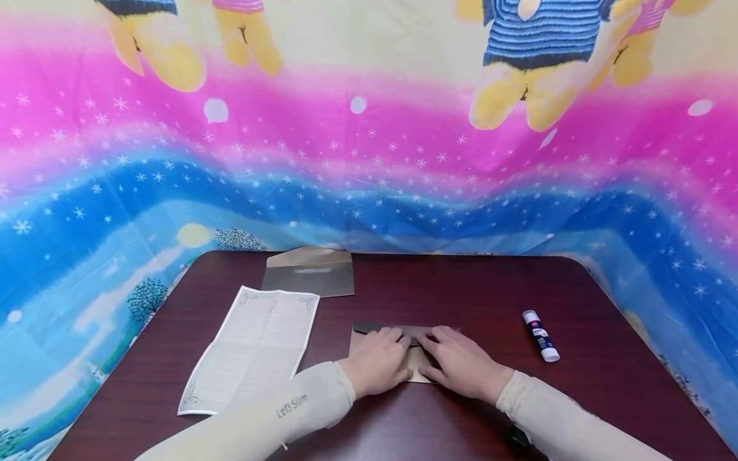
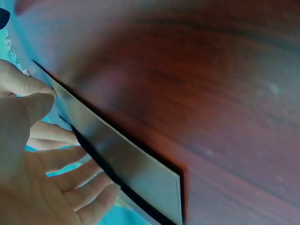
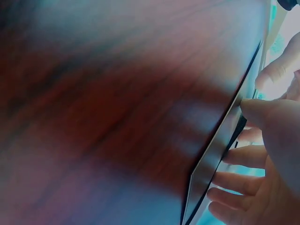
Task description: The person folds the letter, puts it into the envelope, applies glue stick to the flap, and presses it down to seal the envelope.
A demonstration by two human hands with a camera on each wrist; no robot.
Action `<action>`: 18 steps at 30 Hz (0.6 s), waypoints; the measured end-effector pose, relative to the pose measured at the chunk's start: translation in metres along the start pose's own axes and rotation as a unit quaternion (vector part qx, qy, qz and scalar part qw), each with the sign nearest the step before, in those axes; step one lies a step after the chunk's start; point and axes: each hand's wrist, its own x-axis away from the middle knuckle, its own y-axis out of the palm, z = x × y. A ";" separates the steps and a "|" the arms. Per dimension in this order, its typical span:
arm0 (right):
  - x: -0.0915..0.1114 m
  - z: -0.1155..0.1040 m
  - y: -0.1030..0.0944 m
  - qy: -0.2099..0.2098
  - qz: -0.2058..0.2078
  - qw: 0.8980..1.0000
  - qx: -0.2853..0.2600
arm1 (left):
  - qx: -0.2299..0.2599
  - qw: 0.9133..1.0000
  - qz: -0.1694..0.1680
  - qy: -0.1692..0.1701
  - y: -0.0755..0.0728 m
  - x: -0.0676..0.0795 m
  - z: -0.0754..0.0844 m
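In the head view a brown envelope (image 1: 422,372) lies flat near the front of the table, its dark flap folded over toward the front. My left hand (image 1: 376,362) presses on its left half, fingertips at the flap's edge and thumb by the near edge. From the other side my right hand (image 1: 464,365) touches the flap with its fingertips, thumb low on the envelope. The wrist views show the envelope (image 2: 129,152) side-on, with the left fingers (image 2: 89,176) spread along the flap and the right fingers (image 3: 246,157) likewise. Both hands hide much of the paper.
Left of the hands lies a lined, bordered letter sheet (image 1: 254,349), partly behind the left sleeve. Behind it, a second envelope (image 1: 311,280) rests with its flap up at the table's back edge. A glue stick (image 1: 541,336) lies on the right. A patterned cloth (image 1: 357,153) hangs around the table.
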 end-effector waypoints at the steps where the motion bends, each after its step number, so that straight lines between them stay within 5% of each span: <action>1: 0.000 0.000 -0.001 0.000 -0.002 1.000 -0.005 | 0.004 1.000 -0.002 0.003 0.001 -0.001 0.001; 13: 0.002 0.002 -0.002 -0.005 -0.020 1.000 -0.022 | -0.004 1.000 -0.016 0.009 0.005 -0.006 0.011; 18: 0.000 0.001 -0.002 -0.016 -0.010 1.000 -0.004 | 0.031 0.997 -0.061 0.019 0.006 -0.007 0.011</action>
